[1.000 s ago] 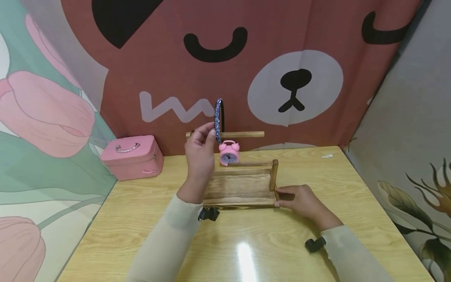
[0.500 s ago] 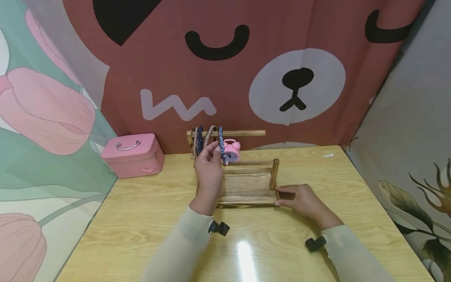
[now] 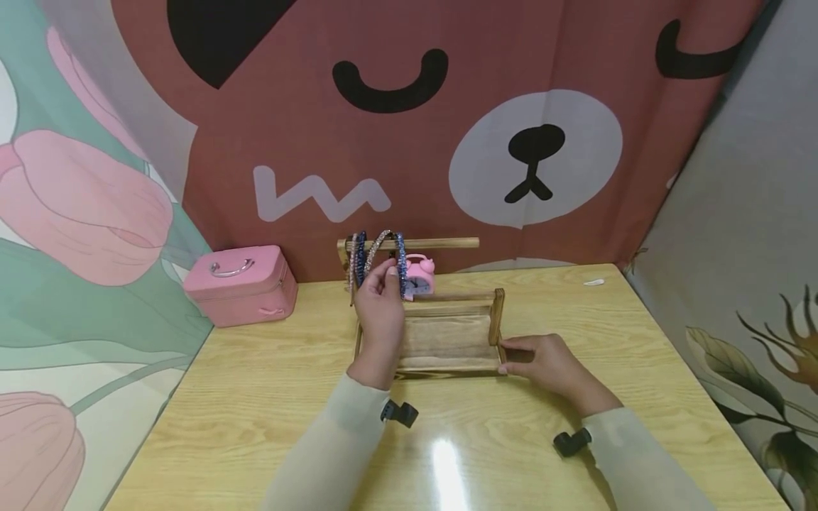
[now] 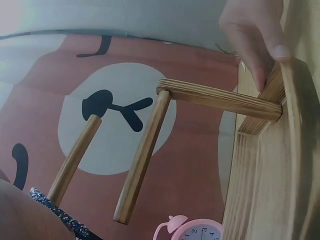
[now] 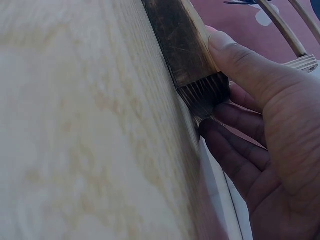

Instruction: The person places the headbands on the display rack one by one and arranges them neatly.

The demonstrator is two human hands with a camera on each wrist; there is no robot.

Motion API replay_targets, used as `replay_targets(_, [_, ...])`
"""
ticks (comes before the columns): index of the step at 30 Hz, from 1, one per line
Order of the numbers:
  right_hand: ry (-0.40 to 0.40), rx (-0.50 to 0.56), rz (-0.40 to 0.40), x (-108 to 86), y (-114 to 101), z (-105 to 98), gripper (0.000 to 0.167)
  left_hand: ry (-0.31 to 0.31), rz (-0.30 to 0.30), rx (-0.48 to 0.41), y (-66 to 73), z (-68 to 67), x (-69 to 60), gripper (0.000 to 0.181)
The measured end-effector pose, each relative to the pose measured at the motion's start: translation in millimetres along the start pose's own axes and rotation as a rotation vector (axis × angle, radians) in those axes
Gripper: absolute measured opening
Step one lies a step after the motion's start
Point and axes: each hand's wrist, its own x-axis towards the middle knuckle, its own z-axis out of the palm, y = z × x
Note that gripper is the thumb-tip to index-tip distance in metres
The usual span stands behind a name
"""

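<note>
A wooden rack (image 3: 447,341) with a tray base and rods above it stands on the table. My left hand (image 3: 381,312) pinches a blue glittery headband (image 3: 401,257), which hangs over the left upper rod (image 3: 447,243). Left of it on that rod hang several more sparkly headbands, among them a pale pinkish one (image 3: 377,248) and a dark blue one (image 3: 361,257). My right hand (image 3: 548,363) grips the right end of the rack's base; in the right wrist view its thumb and fingers hold the dark wooden corner (image 5: 200,75). The headbands' lower parts are partly hidden by my left hand.
Behind the rack stands a pink alarm clock (image 3: 420,277). A pink case (image 3: 241,285) with a handle sits at the back left of the wooden table (image 3: 268,397). A small white hair clip-like piece (image 3: 593,282) lies at the back right, before a printed cloth backdrop.
My left hand has come down and slightly right, bringing the blue headband from above the rod to hang over it. The right hand has stayed on the rack's end.
</note>
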Motion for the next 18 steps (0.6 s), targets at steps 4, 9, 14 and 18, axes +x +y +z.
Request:
replay_targets(4, [0.005, -0.001, -0.002, 2.0, -1.2, -0.6, 0.059, -0.066, 0.009, -0.005, -4.0, -6.7, -2.0, 0.033])
replay_targets(9, [0.002, 0.018, 0.001, 4.1, -2.9, 0.9, 0.06, -0.092, 0.023, 0.073, -7.9, -24.7, -7.7, 0.035])
replay_targets(14, [-0.01, 0.035, 0.002, 4.1, -3.4, 2.8, 0.059, -0.156, 0.013, 0.225, -2.7, -56.0, -19.5, 0.024])
replay_targets(18, [-0.002, 0.027, -0.005, 4.2, -3.4, 2.3, 0.059, -0.207, 0.076, 0.343, -4.2, -85.8, -24.6, 0.021])
